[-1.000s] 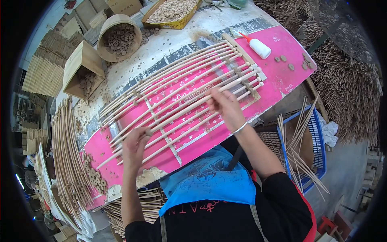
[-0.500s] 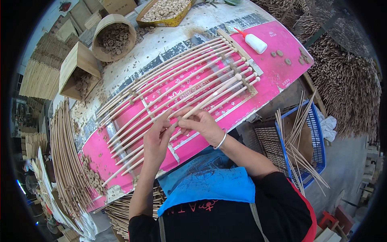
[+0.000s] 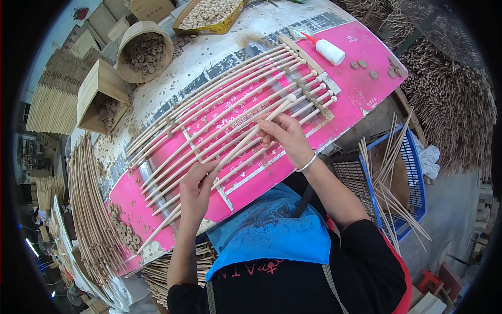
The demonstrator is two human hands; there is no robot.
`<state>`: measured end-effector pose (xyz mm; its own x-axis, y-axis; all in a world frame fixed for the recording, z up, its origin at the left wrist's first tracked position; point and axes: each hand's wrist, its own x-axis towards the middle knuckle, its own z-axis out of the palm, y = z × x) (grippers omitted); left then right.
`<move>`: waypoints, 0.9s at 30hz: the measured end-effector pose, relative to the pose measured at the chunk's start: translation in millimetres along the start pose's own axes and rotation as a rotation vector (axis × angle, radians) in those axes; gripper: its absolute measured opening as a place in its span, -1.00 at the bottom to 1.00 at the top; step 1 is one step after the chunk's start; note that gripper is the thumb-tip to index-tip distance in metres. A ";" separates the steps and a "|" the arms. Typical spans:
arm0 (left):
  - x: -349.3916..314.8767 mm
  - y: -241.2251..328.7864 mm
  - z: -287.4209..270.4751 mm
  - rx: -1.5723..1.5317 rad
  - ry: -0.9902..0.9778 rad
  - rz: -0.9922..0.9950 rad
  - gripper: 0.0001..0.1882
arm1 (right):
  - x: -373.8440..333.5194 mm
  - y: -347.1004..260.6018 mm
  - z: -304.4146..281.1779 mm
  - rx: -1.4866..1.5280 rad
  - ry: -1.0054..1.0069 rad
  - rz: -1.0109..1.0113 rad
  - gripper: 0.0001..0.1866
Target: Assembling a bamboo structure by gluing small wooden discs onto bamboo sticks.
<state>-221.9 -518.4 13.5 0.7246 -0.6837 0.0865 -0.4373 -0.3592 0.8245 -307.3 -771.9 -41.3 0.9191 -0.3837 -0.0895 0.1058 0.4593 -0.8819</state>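
Note:
A long wooden stick with a ball tip (image 3: 291,98) slants over the row of similar ball-tipped sticks (image 3: 225,112) on the pink board (image 3: 125,201). My left hand (image 3: 197,188) has its fingers closed around the lower half of this stick. Farther up, toward the ball, my right hand (image 3: 285,135) grips the same stick between thumb and fingers. Whether a small disc sits under the right fingers is hidden. Brown wooden discs (image 3: 312,97) are threaded on several sticks of the row near their ball ends.
A white glue bottle (image 3: 330,52) with a red tip lies beyond the row. Loose discs fill a round wooden tub (image 3: 121,57) and a square box (image 3: 86,89) at far left. A yellow tray (image 3: 206,29) holds wooden balls. Sticks stand in a blue basket (image 3: 418,183) at right.
My right hand has slid up the stick toward its ball end, away from my left hand. The left hand has shifted slightly down the stick, and the ball end has moved toward me.

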 end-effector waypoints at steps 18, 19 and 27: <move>17.7 3.0 10.8 0.056 0.002 0.024 -0.76 | -3.2 -4.4 -31.0 -0.028 0.073 0.114 -0.60; 19.9 2.5 11.0 0.075 -0.003 0.025 -0.76 | -2.8 -6.2 -32.4 -0.045 0.073 0.097 -0.61; 43.3 1.4 25.4 0.129 -0.035 0.093 -0.76 | 4.8 -5.9 -49.2 -0.004 0.123 0.064 -0.71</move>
<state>-204.6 -564.6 4.2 0.6600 -0.7385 0.1378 -0.5682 -0.3707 0.7347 -322.2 -815.9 -59.4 0.8704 -0.4492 -0.2014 0.0469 0.4829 -0.8744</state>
